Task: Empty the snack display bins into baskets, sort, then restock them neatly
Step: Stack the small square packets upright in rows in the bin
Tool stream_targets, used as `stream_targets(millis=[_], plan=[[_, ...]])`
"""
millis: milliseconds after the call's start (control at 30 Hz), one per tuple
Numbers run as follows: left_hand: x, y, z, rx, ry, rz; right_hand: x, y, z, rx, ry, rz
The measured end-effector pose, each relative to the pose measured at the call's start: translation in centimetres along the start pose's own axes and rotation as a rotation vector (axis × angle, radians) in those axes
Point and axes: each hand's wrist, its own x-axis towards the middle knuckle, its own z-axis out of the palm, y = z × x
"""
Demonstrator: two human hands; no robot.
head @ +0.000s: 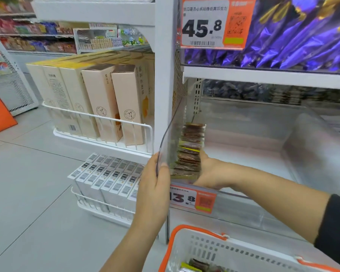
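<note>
L hand grips clear bin side wall | R hand presses snack row at bin's left end | basket below | grey shop floor, white shelving

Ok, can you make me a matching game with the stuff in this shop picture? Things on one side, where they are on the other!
Things:
1. left hand
2. right hand
3. purple packets
4. white basket

Places:
A. on the top shelf
B. at the bottom, below the bin
C. inside the clear bin, against the row of snacks
D. gripping the clear bin's outer side wall

Pairs: 1-D, 2-C, 3-A, 4-B
</note>
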Motion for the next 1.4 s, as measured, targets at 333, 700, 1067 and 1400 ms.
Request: stream_targets(millis=[333,700,1067,1400], plan=[[0.1,-0.4,0.1,-0.028,0.002,0.018,0.1,1.2,-0.8,0.152,-0.120,-0.034],[0.0,-0.3,0.0,-0.014,-0.022,0.000,-0.1,0.7,-0.5,0.058,-0.046,-0.023],[-0.5,1.1,-1.4,0.040,-0.070,-0.060,-3.6,2.6,-2.9,0.067,0.095,-0.085],[-8.8,3.3,-2.3,0.642,-0.387,0.768,-12.6,13.6,5.5,0.577,0.345,-0.463]])
